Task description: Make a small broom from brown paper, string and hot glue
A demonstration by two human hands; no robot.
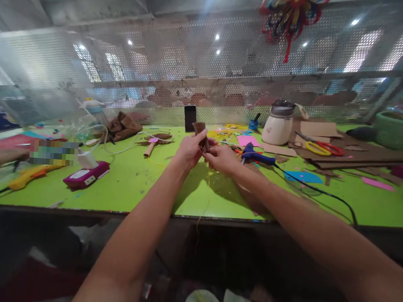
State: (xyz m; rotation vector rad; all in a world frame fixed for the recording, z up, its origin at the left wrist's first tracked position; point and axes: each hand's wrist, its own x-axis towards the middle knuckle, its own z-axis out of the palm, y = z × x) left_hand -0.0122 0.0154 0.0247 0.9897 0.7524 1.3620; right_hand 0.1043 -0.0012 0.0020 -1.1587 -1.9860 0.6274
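Note:
My left hand [189, 149] is closed around a pleated strip of brown corrugated cardboard [199, 129], whose ridged end fans upward above my fingers. My right hand [223, 157] pinches at the lower end of that strip, its fingertips close against my left hand. A thin yellow thread [208, 188] hangs from between my hands and over the table's front edge. Whether my right fingers grip the thread, the cardboard or both is partly hidden. Just right of my right hand lies a blue glue gun [258, 156] with a black cord.
A brown cardboard fan with a handle [148, 149] lies left on the green table [126, 191]. Further left are a purple power strip [86, 175], a yellow glue gun [34, 176] and another person's hand [0, 159]. Scissors [321, 148], cardboard sheets [356, 150] and a jug [278, 124] stand right.

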